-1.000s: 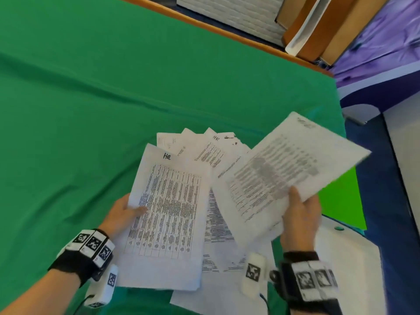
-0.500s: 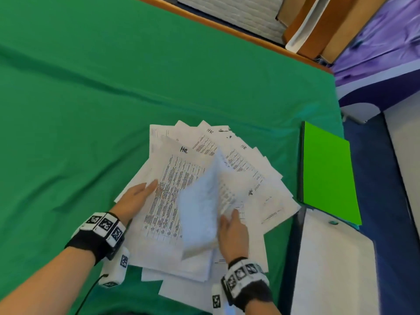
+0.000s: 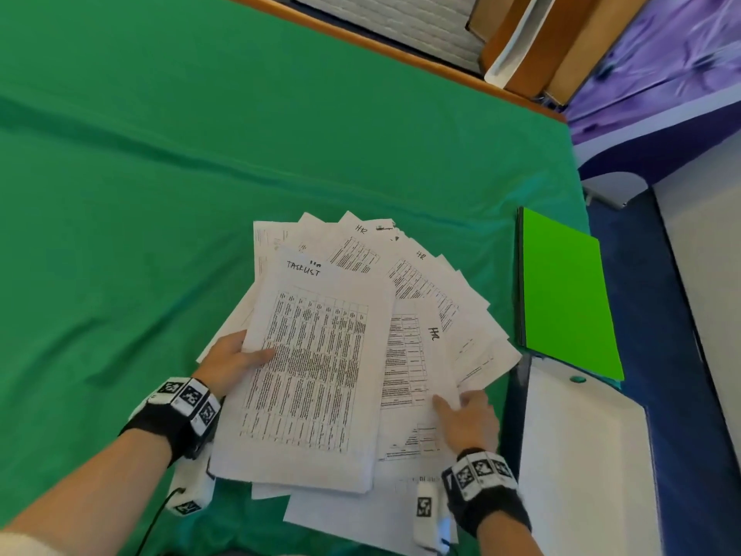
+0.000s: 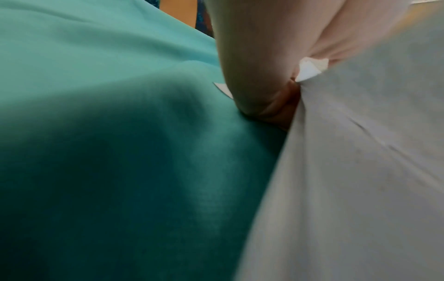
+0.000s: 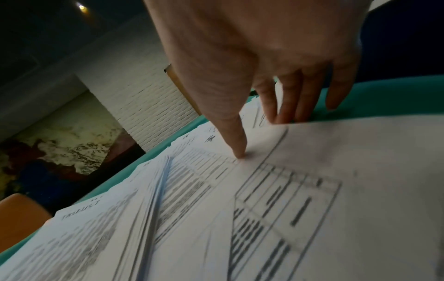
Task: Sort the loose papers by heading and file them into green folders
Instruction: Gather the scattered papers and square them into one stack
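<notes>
Loose printed papers [image 3: 437, 282] lie fanned on the green cloth, several headed HR. My left hand [image 3: 240, 357] grips a stack by its left edge, thumb on top and fingers underneath; the top sheet [image 3: 316, 355] is headed TASKLIST. In the left wrist view those fingers [image 4: 254, 85] curl under the paper. My right hand [image 3: 461, 407] pinches the lower right corner of an HR sheet [image 3: 417, 355]. Its thumb [image 5: 238, 144] presses on top while the fingers reach past the edge. A bright green folder [image 3: 561, 290] lies shut to the right of the fan.
A white folder [image 3: 581, 455] with a green button lies at the near right, below the green folder. The green cloth [image 3: 200, 154] covers the table to its wooden far edge [image 3: 401, 46]. Beyond the right edge is blue floor.
The sheet my right hand held up has been laid onto the left hand's stack, TASKLIST heading up. The right hand then moved right to the HR sheet's corner, uncovering the green folder.
</notes>
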A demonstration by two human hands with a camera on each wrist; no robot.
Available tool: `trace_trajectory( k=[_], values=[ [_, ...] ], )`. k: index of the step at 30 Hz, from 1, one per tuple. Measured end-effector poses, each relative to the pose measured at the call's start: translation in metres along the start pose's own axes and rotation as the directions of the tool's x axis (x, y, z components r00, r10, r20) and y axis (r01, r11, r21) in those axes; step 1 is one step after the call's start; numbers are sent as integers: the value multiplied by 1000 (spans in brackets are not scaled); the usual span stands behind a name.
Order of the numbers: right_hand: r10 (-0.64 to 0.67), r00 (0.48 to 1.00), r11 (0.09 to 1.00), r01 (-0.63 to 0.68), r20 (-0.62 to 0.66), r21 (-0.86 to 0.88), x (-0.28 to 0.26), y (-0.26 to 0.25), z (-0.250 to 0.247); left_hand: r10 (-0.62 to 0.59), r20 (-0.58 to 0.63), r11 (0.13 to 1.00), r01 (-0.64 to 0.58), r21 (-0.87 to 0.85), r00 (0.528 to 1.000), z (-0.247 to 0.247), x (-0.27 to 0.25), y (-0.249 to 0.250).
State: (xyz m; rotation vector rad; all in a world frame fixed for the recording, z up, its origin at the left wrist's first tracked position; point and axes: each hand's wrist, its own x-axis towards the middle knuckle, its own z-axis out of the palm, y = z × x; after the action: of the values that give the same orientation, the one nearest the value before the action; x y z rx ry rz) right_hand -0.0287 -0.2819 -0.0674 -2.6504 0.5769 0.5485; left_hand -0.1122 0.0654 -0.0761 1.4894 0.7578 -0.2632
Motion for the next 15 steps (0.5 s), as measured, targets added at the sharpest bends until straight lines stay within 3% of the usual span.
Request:
trace_trajectory(
  k=[3,6,12,15],
  values=[
    [-155,987,978,147,46,148,3,0,-13,17,-14,1000,-17,-15,1000,2,-1,1],
    [-290,957,946,291,-25,141,-3,-6,-30,7,-18,1000,-8,-25,1000,1,-1,1],
    [-322,910,940,273,-262,-206,-2,-25,-52,-15,-9,999,14,-52,1000,-6,1,0],
    [-345,883,936,300,-317,-182,2,-27,-47,-27,-13,997,26,-71,1000,-7,1,1]
  ],
)
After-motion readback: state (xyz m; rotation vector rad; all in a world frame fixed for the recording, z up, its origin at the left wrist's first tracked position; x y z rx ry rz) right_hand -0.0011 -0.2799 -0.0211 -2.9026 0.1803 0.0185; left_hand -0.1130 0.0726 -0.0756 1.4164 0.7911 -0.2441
